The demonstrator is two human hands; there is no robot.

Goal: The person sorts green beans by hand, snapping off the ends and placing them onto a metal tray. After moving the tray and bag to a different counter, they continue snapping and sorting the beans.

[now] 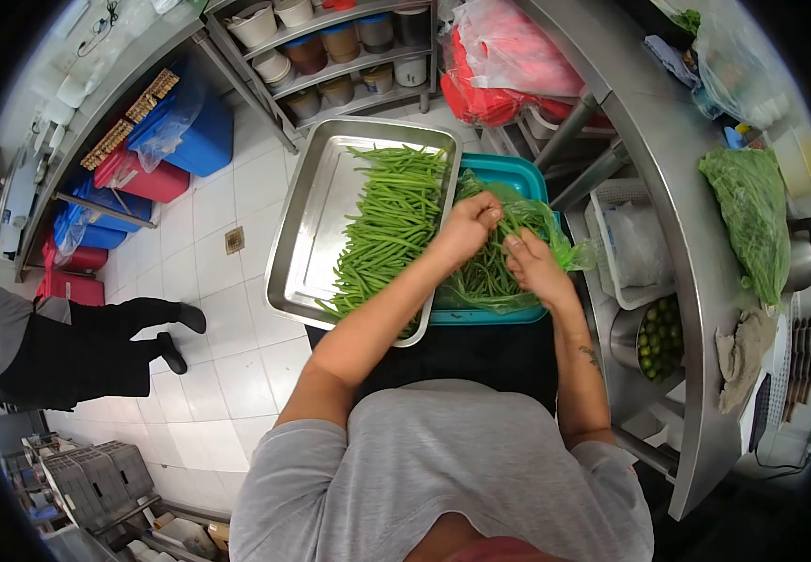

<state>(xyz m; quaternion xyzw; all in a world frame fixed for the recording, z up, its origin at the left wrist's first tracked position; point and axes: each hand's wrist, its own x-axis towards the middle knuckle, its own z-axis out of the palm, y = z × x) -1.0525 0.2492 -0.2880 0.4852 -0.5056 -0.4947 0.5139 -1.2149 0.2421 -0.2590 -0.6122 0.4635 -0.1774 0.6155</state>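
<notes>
A large metal tray (301,225) holds a long heap of green beans (389,225), lined up mostly side by side. Tight against its right side is a teal tub (508,167) with a clear green plastic bag (490,298) of more green beans in it. Above the bag, my left hand (466,225) is closed with its fingers pinched; what they hold is hidden. Just right of it, my right hand (532,265) is closed on a few green beans whose ends show at the fingertips, over the open bag.
To the right runs a steel counter (654,131) with a bag of greens (752,220) and a cloth (745,361). Under it are a white basket (626,244) and a pot of limes (658,337). Shelves of tubs (340,42) stand ahead. A person (59,351) stands at left.
</notes>
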